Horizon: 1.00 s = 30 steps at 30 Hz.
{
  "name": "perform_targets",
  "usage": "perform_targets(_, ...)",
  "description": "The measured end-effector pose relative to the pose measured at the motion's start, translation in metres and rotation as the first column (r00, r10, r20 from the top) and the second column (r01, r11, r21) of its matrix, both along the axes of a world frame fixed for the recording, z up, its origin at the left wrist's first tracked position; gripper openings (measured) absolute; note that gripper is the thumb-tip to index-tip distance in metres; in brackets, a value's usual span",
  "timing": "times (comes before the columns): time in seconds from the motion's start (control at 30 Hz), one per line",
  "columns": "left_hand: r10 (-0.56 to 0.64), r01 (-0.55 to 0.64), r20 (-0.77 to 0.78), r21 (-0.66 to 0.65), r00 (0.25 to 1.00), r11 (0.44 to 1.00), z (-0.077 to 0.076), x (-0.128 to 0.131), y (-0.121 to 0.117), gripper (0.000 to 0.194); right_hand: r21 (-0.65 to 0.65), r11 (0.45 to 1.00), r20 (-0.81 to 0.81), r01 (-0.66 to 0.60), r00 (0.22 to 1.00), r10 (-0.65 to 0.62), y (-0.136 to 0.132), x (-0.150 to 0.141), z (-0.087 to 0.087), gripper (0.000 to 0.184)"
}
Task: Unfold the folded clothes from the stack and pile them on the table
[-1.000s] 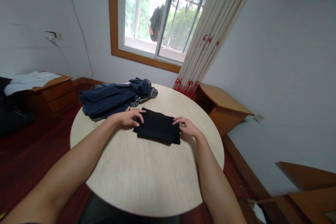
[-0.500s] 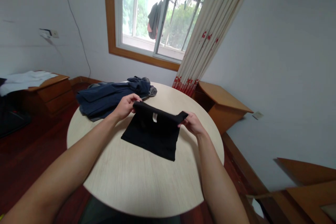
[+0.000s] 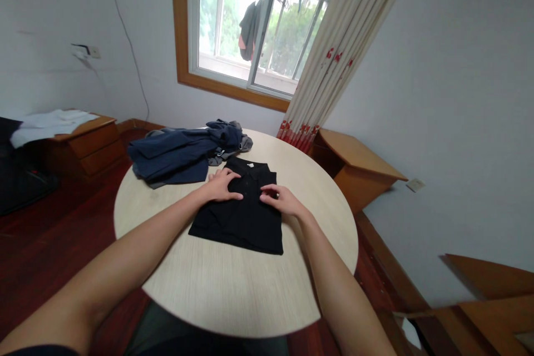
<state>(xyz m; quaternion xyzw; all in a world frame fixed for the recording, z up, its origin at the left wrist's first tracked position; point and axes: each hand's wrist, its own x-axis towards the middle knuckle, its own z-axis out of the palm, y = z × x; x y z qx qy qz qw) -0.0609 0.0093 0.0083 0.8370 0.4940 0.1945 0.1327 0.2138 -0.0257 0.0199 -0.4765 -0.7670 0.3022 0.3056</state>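
A black polo shirt (image 3: pixel 246 225), folded into a rough rectangle, lies flat on the round pale table (image 3: pixel 225 295). Its collar, with a small white label, points toward the window, and a short row of buttons runs down from it. My left hand (image 3: pixel 222 184) rests on the shirt's left side with thumb and fingers apart. On the right side, my right hand (image 3: pixel 281 198) hovers at or just touches the cloth, its fingers curved and spread. Neither hand grips the fabric.
A heap of dark blue and grey clothes (image 3: pixel 179 150) lies at the table's far left, close to the shirt. Beyond the table are a wooden cabinet (image 3: pixel 354 158) on the right, a drawer unit (image 3: pixel 94 144) with white cloth on the left, and a curtain (image 3: pixel 334 61) by the window.
The shirt's raised edge has come down toward the window, so the collar and buttons now show face up. Both hands have let go of that edge and moved inward over the cloth.
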Motion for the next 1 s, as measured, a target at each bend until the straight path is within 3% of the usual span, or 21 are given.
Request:
perform_targets(0.13,-0.027,0.027,-0.049,0.003,0.998,1.000,0.000,0.002,0.003,0.060,-0.014,0.995,0.196,-0.102,0.975,0.103,-0.009,-0.018,0.004,0.044)
perform_targets(0.3,0.069,-0.072,-0.100,-0.024,0.993,0.997,0.003,0.007,0.002,0.025,0.041,0.991,0.161,-0.127,0.980,0.118,-0.009,-0.012,0.014,0.024)
perform_targets(0.4,0.102,-0.101,0.014,-0.035,0.995,0.994,0.010,0.010,-0.002,0.014,0.174,0.984,0.044,-0.025,0.999,0.018,-0.008,0.003,0.023,0.027)
perform_targets(0.47,0.139,-0.145,0.203,0.015,0.969,0.989,0.018,0.006,-0.004,0.011,0.291,0.946,-0.078,0.140,0.989,-0.122,-0.005,0.017,0.028,0.028)
perform_targets(0.53,0.154,-0.237,0.444,0.136,0.883,0.962,0.029,-0.003,-0.005,0.011,0.376,0.852,-0.273,0.364,0.922,-0.274,0.001,0.033,0.031,0.030)
perform_targets(0.6,0.129,-0.376,0.646,0.260,0.752,0.889,0.040,-0.018,-0.004,0.013,0.352,0.738,-0.540,0.576,0.769,-0.342,0.008,0.049,0.033,0.031)
perform_targets(0.63,0.113,-0.446,0.716,0.297,0.689,0.844,0.045,-0.026,-0.002,0.013,0.302,0.710,-0.661,0.636,0.677,-0.324,0.010,0.056,0.034,0.033)
perform_targets(0.67,0.103,-0.508,0.766,0.313,0.634,0.802,0.048,-0.033,0.001,0.012,0.246,0.717,-0.751,0.652,0.596,-0.285,0.011,0.063,0.034,0.034)
perform_targets(0.73,0.102,-0.595,0.829,0.303,0.550,0.745,0.051,-0.045,0.007,0.011,0.155,0.813,-0.824,0.562,0.527,-0.207,0.009,0.072,0.034,0.037)
perform_targets(0.77,0.110,-0.616,0.842,0.290,0.527,0.732,0.051,-0.049,0.010,0.010,0.122,0.879,-0.816,0.461,0.551,-0.176,0.005,0.075,0.034,0.040)
perform_targets(0.83,0.138,-0.620,0.835,0.273,0.532,0.735,0.049,-0.052,0.015,0.008,0.035,0.985,-0.731,0.172,0.676,-0.092,-0.005,0.075,0.034,0.048)
perform_targets(0.87,0.152,-0.601,0.815,0.272,0.559,0.752,0.047,-0.052,0.016,0.008,-0.034,0.999,-0.663,0.000,0.749,-0.022,-0.010,0.072,0.033,0.053)
perform_targets(0.93,0.157,-0.524,0.748,0.282,0.644,0.804,0.042,-0.048,0.016,0.009,-0.196,0.941,-0.513,-0.275,0.847,0.140,-0.017,0.060,0.031,0.062)
perform_targets(1.0,0.126,-0.413,0.665,0.295,0.736,0.862,0.037,-0.041,0.014,0.012,-0.282,0.903,-0.400,-0.325,0.895,0.197,-0.017,0.042,0.027,0.064)
